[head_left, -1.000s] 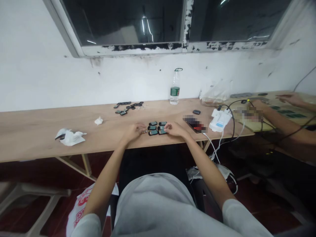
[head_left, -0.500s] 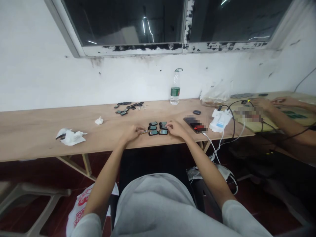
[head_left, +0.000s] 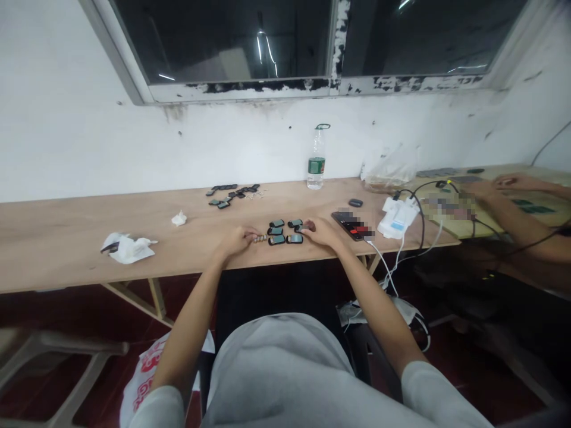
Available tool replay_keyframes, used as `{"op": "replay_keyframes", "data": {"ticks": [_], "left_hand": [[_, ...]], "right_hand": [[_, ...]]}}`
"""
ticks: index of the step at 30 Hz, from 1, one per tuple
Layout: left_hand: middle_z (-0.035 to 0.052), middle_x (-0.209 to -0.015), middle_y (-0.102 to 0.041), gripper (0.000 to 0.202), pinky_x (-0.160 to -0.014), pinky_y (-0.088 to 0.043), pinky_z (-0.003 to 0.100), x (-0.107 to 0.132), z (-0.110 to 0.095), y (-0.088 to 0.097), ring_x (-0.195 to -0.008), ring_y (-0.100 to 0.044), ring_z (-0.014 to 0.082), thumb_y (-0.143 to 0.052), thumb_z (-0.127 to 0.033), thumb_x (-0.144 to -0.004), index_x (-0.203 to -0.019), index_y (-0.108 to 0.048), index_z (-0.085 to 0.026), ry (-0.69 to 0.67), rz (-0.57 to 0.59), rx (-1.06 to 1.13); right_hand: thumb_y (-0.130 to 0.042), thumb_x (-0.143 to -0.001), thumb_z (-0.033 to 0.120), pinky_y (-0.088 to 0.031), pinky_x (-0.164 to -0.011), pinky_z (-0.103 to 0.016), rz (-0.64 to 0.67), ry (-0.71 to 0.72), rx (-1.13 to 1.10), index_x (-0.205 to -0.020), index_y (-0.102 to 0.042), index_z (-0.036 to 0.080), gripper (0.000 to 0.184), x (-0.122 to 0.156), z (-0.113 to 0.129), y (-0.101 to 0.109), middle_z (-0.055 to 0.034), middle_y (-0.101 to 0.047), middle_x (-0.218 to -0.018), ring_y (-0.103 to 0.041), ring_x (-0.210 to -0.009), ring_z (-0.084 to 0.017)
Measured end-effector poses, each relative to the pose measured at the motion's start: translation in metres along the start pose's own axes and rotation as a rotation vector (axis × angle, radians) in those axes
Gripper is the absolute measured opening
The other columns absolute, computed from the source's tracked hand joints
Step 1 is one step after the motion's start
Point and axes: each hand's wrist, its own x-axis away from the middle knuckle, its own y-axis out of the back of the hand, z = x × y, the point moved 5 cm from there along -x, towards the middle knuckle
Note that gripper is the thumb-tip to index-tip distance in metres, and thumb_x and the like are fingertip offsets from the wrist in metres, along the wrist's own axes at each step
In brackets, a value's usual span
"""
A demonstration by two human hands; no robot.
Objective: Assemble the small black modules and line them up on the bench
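Two columns of small black cases with grey-green faces, such as this case (head_left: pixel 276 240), lie on the wooden table (head_left: pixel 196 258) in front of me. My right hand (head_left: pixel 317 232) pinches a small black case (head_left: pixel 300 228) in the right column, between the upper and lower ones. To the left of the columns, my left hand (head_left: pixel 244 236) has its fingers drawn together at a short row of small metallic pieces (head_left: pixel 260 238). Whether it grips one of them is too small to see.
More black cases (head_left: pixel 223 203) and tiny light pieces lie farther back. A water bottle (head_left: pixel 316 166) stands by the wall. Right of my hand are a phone (head_left: pixel 345 223) and a white power strip (head_left: pixel 397 217) with cables. Crumpled tissue (head_left: pixel 131 248) lies left. A co-worker's arms (head_left: pixel 513 208) are at far right.
My right hand has shifted slightly right, and the case at its fingertips now sits further right, out of line with its column. My left hand has barely moved.
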Motion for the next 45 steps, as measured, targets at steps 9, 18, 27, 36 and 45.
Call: {"op": "replay_keyframes", "data": {"ticks": [9, 18, 27, 36, 45], "left_hand": [[0.0089, -0.106, -0.077, 0.036, -0.08, -0.053, 0.034, 0.002, 0.001, 0.0, -0.091, -0.07, 0.0263, -0.062, -0.047, -0.084, -0.098, -0.079, -0.018, 0.022, 0.027, 0.079], [0.0085, -0.094, -0.078, 0.041, -0.075, -0.052, 0.032, 0.006, 0.001, 0.007, -0.084, -0.069, 0.0257, -0.07, -0.051, -0.073, -0.093, -0.078, -0.017, 0.145, -0.032, 0.14], [0.0076, -0.087, -0.077, 0.041, -0.071, -0.051, 0.031, 0.007, 0.001, 0.015, -0.078, -0.068, 0.0239, -0.063, -0.056, -0.078, -0.087, -0.079, -0.018, 0.123, 0.005, 0.055], [0.0092, -0.092, -0.078, 0.042, -0.073, -0.055, 0.033, 0.01, 0.001, 0.017, -0.078, -0.069, 0.0235, -0.079, -0.049, -0.066, -0.095, -0.079, -0.018, 0.124, 0.077, 0.08], [0.0098, -0.106, -0.077, 0.044, -0.085, -0.057, 0.035, 0.011, -0.042, 0.022, -0.091, -0.072, 0.0256, -0.072, -0.058, -0.078, -0.094, -0.077, -0.018, -0.019, -0.097, 0.174]], "right_hand": [[-0.066, -0.086, 0.036, -0.046, -0.069, -0.026, 0.06, -0.045, 0.051, -0.092, -0.077, 0.019, 0.021, 0.002, -0.003, 0.003, -0.0082, -0.077, -0.09, -0.066, -0.078, -0.02], [-0.066, -0.085, 0.034, -0.045, -0.067, -0.026, 0.056, -0.052, 0.047, -0.09, -0.077, 0.018, 0.02, 0.001, -0.002, 0.003, -0.0082, -0.077, -0.088, -0.066, -0.076, -0.02], [-0.072, -0.081, 0.031, -0.048, -0.069, -0.027, 0.044, -0.081, 0.004, -0.089, -0.077, 0.018, 0.017, 0.004, 0.001, 0.01, -0.0084, -0.077, -0.088, -0.067, -0.077, -0.021], [-0.079, -0.071, 0.03, -0.052, -0.073, -0.029, -0.017, -0.13, -0.212, -0.097, -0.075, 0.015, 0.029, 0.004, 0.005, 0.015, -0.0081, -0.075, -0.092, -0.068, -0.081, -0.021], [-0.077, -0.076, 0.037, -0.054, -0.078, -0.031, -0.076, -0.097, -0.507, -0.095, -0.077, 0.017, 0.028, 0.003, 0.033, 0.016, -0.0092, -0.077, -0.096, -0.07, -0.083, -0.021]]}}
